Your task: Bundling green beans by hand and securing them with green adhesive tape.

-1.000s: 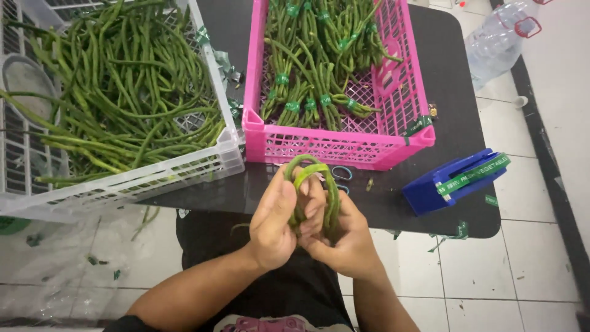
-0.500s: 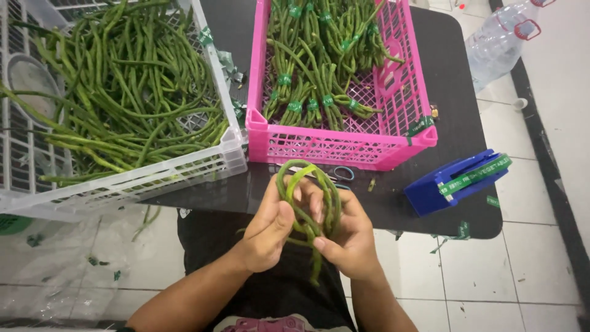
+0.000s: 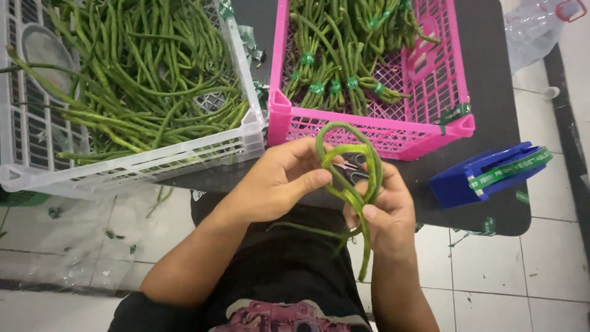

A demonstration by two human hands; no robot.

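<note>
- Centre of frame, just below pink crate: looped bunch of long beans (image 3: 350,166) held between both hands, above lap, off the table.
- Left hand (image 3: 276,181), centre-left: fingers curled narrow round left side of loop, thumb (image 3: 307,180) pressed across toward the strands. Closed on beans.
- Right hand (image 3: 384,212), centre-right & a bit lower: fingers wrapped tight where strands cross, thumb (image 3: 373,214) on top. Also closed on beans.
- Key relation: loop arches up & away from fingers toward top of frame; loose ends hang down toward bottom, past right hand. Long axis approx. vertical in frame, slight lean. Crossing point sits in right hand, so right hand nearer the tails; left hand nearer the loop's body.
- Upper centre-right: pink crate (image 3: 430,132) on dark table (image 3: 491,117), w/ bean bundles tied in green bands (image 3: 335,86). Near loop top, not touching as far as can tell.
- Upper left: white crate (image 3: 184,154) piled w/ loose long beans (image 3: 123,80), untied.
- Right of frame: blue tape dispenser (image 3: 473,178) w/ green tape, on table, well apart from right hand.
- Top right corner: clear plastic bottle (image 3: 534,27) on tiled floor.
- Small dark item behind loop on table: too hidden to tell.
</note>
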